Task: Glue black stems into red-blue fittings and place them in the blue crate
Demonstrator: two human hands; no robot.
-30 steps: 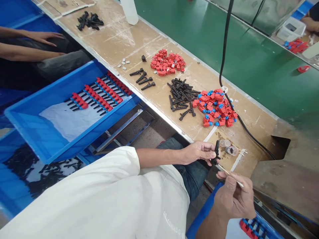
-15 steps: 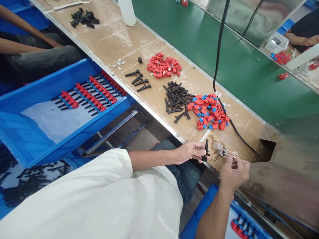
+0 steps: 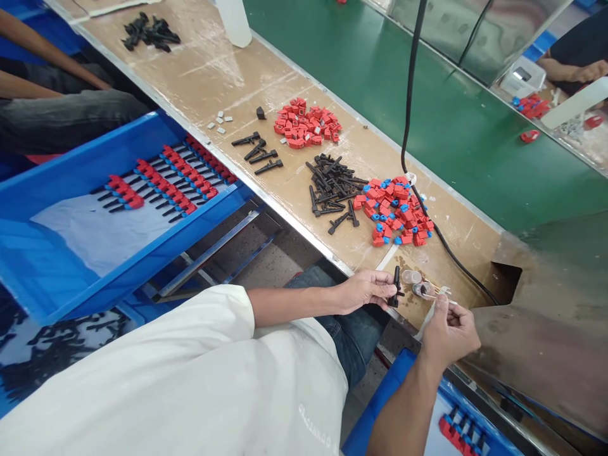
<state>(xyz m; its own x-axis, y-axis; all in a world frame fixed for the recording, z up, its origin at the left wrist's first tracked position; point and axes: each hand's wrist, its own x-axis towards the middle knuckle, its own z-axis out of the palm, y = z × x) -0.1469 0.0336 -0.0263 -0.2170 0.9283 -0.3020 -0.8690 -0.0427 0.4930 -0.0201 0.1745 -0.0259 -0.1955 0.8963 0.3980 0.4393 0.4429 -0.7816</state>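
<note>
My left hand (image 3: 368,292) is closed around a black plastic part (image 3: 396,288), a short rod with a stub on its side, held upright at the table's front edge. Just right of it stand two small cups: a clear one (image 3: 411,277) and one with dark residue inside (image 3: 422,290). My right hand (image 3: 449,332) pinches a thin stick (image 3: 430,296), whose far end reaches the dark-stained cup; whether it touches the contents is unclear. Another thin stick or two lie by the cups. Beyond the hands are piled red-and-blue pieces (image 3: 396,212) and black parts (image 3: 335,180).
Red pieces (image 3: 306,123) and several black parts (image 3: 256,152) lie farther left. A black cable (image 3: 446,244) crosses the table near a metal panel (image 3: 546,329). Blue bins (image 3: 118,269) with assembled rows flank me. Other people sit at left and far right.
My right hand has shifted slightly, drawing the stick a little back from the cup. My left hand still holds the black part. The whole view has moved a little.
</note>
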